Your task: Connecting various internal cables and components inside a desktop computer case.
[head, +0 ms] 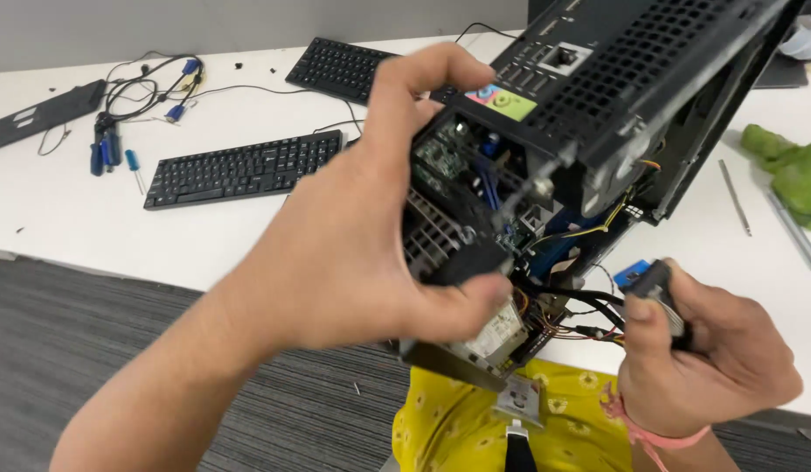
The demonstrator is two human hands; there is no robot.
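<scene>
My left hand [353,236] grips the open side of a small black desktop computer case [633,61], fingers curled over its top edge and thumb pressed on a black part inside. The case is tilted up off the white table [204,227], and its circuit boards, heat sink and wiring [580,297] show. My right hand [711,358] is closed on a blue-tipped cable connector [646,280] that leads out of the case's black wires at the lower right.
Two black keyboards [244,166] [340,65] lie on the table beyond the case. A cable bundle with blue plugs [148,87] and a screwdriver [133,166] sit at the far left. A green cloth [790,166] and metal rods [735,197] lie at right. Dark carpet [91,350] is below.
</scene>
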